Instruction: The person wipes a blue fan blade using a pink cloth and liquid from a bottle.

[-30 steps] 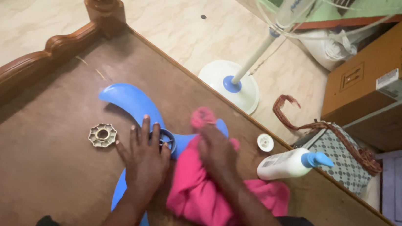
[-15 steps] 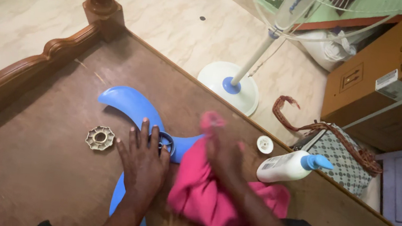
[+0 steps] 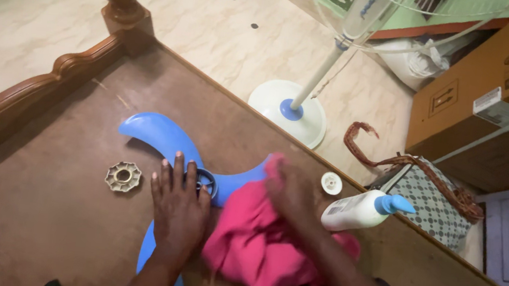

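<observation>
At the frame's centre, the left hand (image 3: pixel 178 207) lies open, palm flat on the blue plastic three-bladed fan propeller (image 3: pixel 158 137). The blurred right hand (image 3: pixel 290 193) presses a crumpled pink cloth (image 3: pixel 251 245) onto a blade; its grip cannot be told.

left hand (image 3: pixel 178 207): flat, palm down, fingers spread forward | right hand (image 3: pixel 290 193): blurred, palm down, fingers curled | both forearms reach in from bottom edge
</observation>
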